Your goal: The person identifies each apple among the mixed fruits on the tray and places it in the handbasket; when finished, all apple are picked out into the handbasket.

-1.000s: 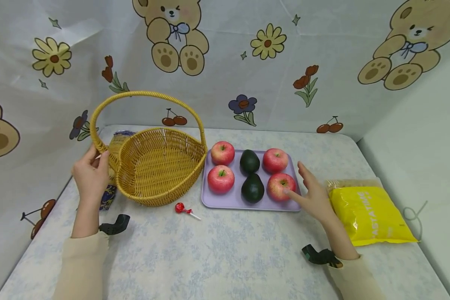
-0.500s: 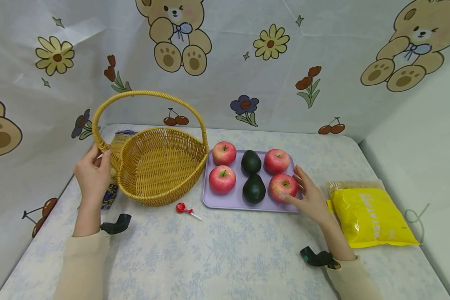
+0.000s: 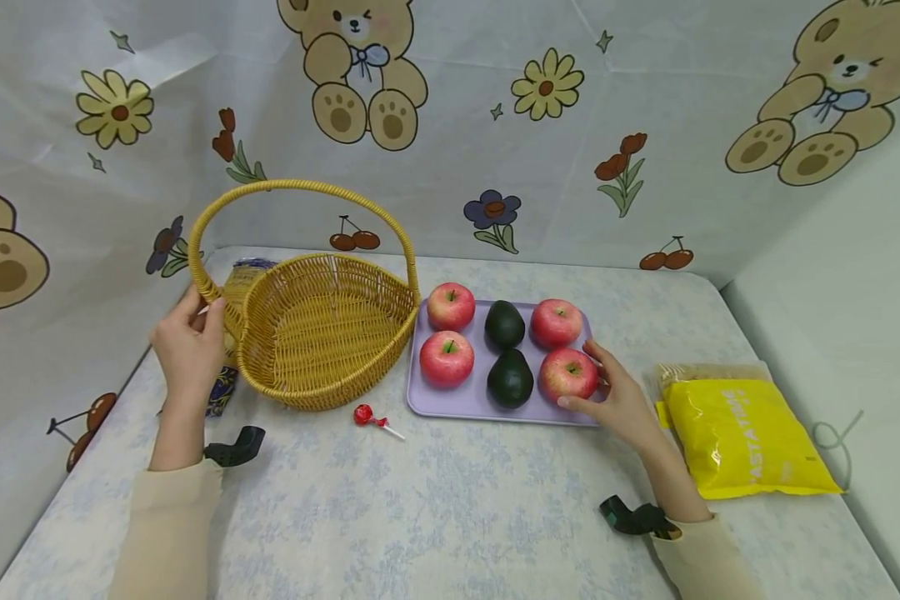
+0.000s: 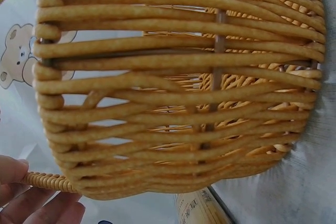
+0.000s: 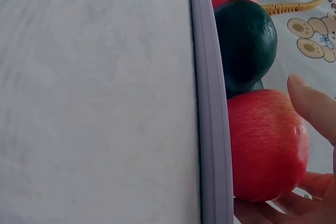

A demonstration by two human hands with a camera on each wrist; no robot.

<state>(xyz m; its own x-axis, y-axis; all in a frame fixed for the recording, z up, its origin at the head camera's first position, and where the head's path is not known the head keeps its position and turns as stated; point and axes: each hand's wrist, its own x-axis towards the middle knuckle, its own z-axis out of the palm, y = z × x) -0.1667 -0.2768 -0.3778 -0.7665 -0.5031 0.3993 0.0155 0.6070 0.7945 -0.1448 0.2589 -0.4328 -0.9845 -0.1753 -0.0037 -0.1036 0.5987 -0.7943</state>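
My left hand (image 3: 190, 337) grips the left foot of the handle of a yellow wicker basket (image 3: 322, 333); in the left wrist view the basket's woven side (image 4: 178, 93) fills most of the picture. On the right, my right hand (image 3: 621, 398) curls round the front right apple (image 3: 567, 374), thumb on the near side and fingers at the far right side. That apple sits on a lilac tray (image 3: 450, 407) beside two dark green avocados (image 3: 509, 379) and several other red apples (image 3: 446, 359). The right wrist view shows the fingers (image 5: 299, 203) against the apple's underside.
A red lollipop (image 3: 375, 420) lies in front of the basket. To the right is a yellow pasta bag (image 3: 750, 437). Behind the basket's left side stands a partly hidden pack (image 3: 221, 390) with a dark blue patterned end. A patterned cloth hangs behind the table.
My right hand has moved left onto the front right apple, its fingers closing in around it. The left hand stays on the basket handle. The whole view has shifted slightly.
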